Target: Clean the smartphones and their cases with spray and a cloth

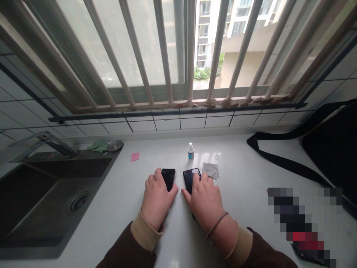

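Observation:
Two black phones lie side by side on the white counter [240, 186]. My left hand [156, 197] rests on the left phone [169, 176], fingers curled over its near end. My right hand [204, 199] covers the lower part of the right phone [190, 177], fingers bent down onto it. Just beyond the phones stands a small white bottle [190, 151] with a blue label. A grey cloth [211, 170] lies flat to the right of the right phone.
A dark sink [41, 193] with a faucet [52, 143] fills the left side. A pink note [135, 156] lies near it. A black bag with a strap [329, 149] sits at the right. A barred window [178, 56] runs along the back wall.

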The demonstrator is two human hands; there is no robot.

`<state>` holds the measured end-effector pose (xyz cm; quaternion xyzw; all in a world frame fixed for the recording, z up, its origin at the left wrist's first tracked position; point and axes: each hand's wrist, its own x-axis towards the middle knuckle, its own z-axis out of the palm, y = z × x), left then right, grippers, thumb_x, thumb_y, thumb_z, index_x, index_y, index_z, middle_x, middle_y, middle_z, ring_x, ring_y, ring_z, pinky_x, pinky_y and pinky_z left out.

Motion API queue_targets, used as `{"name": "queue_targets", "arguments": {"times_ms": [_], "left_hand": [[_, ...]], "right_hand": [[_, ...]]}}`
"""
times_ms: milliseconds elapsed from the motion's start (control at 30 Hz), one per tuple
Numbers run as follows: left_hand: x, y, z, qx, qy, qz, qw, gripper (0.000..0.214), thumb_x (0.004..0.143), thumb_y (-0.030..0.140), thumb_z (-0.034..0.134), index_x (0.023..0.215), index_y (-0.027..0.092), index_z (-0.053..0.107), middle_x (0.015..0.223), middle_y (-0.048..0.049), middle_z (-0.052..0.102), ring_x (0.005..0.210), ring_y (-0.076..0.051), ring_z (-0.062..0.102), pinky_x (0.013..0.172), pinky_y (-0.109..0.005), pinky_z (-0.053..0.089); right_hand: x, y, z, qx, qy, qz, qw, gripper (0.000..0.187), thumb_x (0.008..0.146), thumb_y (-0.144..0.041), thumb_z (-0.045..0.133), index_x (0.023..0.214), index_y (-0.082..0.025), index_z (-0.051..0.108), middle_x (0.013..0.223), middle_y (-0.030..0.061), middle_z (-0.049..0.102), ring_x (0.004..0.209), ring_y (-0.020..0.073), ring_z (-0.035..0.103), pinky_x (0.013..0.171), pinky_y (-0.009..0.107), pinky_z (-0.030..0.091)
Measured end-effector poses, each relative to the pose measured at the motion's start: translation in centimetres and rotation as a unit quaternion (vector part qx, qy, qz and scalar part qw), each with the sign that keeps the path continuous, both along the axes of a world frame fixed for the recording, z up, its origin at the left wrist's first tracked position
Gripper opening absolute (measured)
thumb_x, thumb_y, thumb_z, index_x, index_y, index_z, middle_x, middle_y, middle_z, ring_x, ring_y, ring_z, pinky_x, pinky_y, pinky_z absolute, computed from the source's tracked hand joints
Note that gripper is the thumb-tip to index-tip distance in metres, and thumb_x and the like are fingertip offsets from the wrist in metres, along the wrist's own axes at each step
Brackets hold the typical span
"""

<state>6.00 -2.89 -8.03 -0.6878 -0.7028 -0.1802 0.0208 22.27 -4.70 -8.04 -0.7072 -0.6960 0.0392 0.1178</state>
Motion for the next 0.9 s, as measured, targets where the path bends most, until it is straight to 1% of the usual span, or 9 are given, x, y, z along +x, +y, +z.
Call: {"name": "queue_targets", "arguments": {"times_ms": [133, 200, 300, 367, 433, 500, 600, 733, 900], "left_hand": [[0.2, -0.1, 0.3, 0.051, -0.076, -0.038, 0.995, 0.060, 0.086, 0.034, 0.074, 0.136, 0.013, 0.047, 0.121, -0.0177, 0.061, 0.113, -0.037, 0.061, 0.101, -0.051, 0.051], [0.3, -0.1, 0.5, 0.070, -0.110, -0.055, 0.990, 0.059, 0.086, 0.035, 0.075, 0.135, 0.016, 0.047, 0.121, -0.0156, 0.060, 0.115, -0.036, 0.061, 0.102, -0.052, 0.051], [0.6, -0.2, 0.9, 0.086, -0.150, -0.083, 0.981, 0.060, 0.087, 0.040, 0.075, 0.135, 0.019, 0.047, 0.120, -0.0137, 0.060, 0.114, -0.035, 0.061, 0.101, -0.053, 0.052], [1.0, -0.5, 1.1, 0.096, -0.163, -0.115, 0.975, 0.060, 0.088, 0.041, 0.075, 0.136, 0.019, 0.046, 0.122, -0.0140, 0.059, 0.115, -0.034, 0.060, 0.101, -0.052, 0.053], [1.4, -0.8, 1.3, 0.103, -0.167, -0.151, 0.969, 0.060, 0.088, 0.039, 0.076, 0.137, 0.020, 0.046, 0.124, -0.0143, 0.059, 0.117, -0.032, 0.059, 0.103, -0.050, 0.052], [1.7, -1.1, 1.3, 0.106, -0.170, -0.177, 0.963, 0.060, 0.088, 0.035, 0.077, 0.137, 0.020, 0.047, 0.126, -0.0144, 0.059, 0.118, -0.031, 0.059, 0.104, -0.049, 0.052], [2.0, -1.4, 1.4, 0.107, -0.182, -0.186, 0.960, 0.059, 0.086, 0.033, 0.078, 0.136, 0.020, 0.048, 0.125, -0.0144, 0.059, 0.118, -0.031, 0.059, 0.105, -0.049, 0.051], [1.8, -1.5, 1.5, 0.088, -0.208, -0.182, 0.957, 0.060, 0.086, 0.034, 0.079, 0.137, 0.021, 0.049, 0.126, -0.0139, 0.060, 0.119, -0.031, 0.060, 0.104, -0.050, 0.052], [1.4, -1.2, 1.4, 0.024, -0.283, -0.170, 0.944, 0.079, 0.075, 0.038, 0.089, 0.141, 0.022, 0.049, 0.126, -0.0120, 0.060, 0.113, -0.028, 0.061, 0.100, -0.046, 0.053]], "right_hand": [[0.3, 0.1, 0.0, 0.020, -0.025, 0.003, 0.999, 0.047, 0.093, -0.058, 0.070, 0.112, -0.015, 0.066, 0.108, 0.0214, 0.064, 0.096, 0.0382, 0.063, 0.071, 0.047, 0.054], [0.5, 0.3, 0.2, 0.056, -0.004, 0.012, 0.998, 0.050, 0.096, -0.059, 0.065, 0.121, -0.014, 0.066, 0.113, 0.0237, 0.066, 0.096, 0.0377, 0.063, 0.072, 0.047, 0.054], [0.9, 0.6, 0.9, 0.122, 0.121, 0.057, 0.984, 0.062, 0.105, -0.056, 0.049, 0.148, -0.013, 0.051, 0.130, 0.0251, 0.064, 0.111, 0.0372, 0.064, 0.088, 0.048, 0.056], [1.1, 0.7, 1.3, 0.114, 0.240, 0.080, 0.961, 0.063, 0.109, -0.055, 0.038, 0.155, -0.013, 0.043, 0.134, 0.0225, 0.065, 0.118, 0.0347, 0.065, 0.096, 0.046, 0.054], [1.2, 0.8, 1.4, 0.066, 0.349, 0.084, 0.931, 0.058, 0.111, -0.055, 0.032, 0.150, -0.016, 0.050, 0.128, 0.0179, 0.070, 0.113, 0.0306, 0.069, 0.093, 0.041, 0.054], [1.2, 1.0, 1.3, 0.024, 0.433, 0.077, 0.898, 0.053, 0.112, -0.054, 0.029, 0.136, -0.019, 0.061, 0.112, 0.0123, 0.075, 0.097, 0.0258, 0.072, 0.083, 0.035, 0.054], [1.2, 1.3, 0.8, 0.006, 0.495, 0.065, 0.866, 0.051, 0.112, -0.055, 0.030, 0.112, -0.021, 0.068, 0.089, 0.0059, 0.074, 0.078, 0.0214, 0.069, 0.070, 0.030, 0.049], [1.3, 1.7, 0.4, 0.010, 0.509, 0.052, 0.859, 0.049, 0.110, -0.056, 0.035, 0.097, -0.021, 0.066, 0.079, 0.0028, 0.069, 0.071, 0.0200, 0.064, 0.065, 0.029, 0.045], [1.5, 1.7, 0.6, 0.037, 0.475, 0.029, 0.879, 0.050, 0.110, -0.057, 0.032, 0.092, -0.022, 0.063, 0.076, 0.0026, 0.066, 0.068, 0.0201, 0.062, 0.062, 0.030, 0.042]]}}
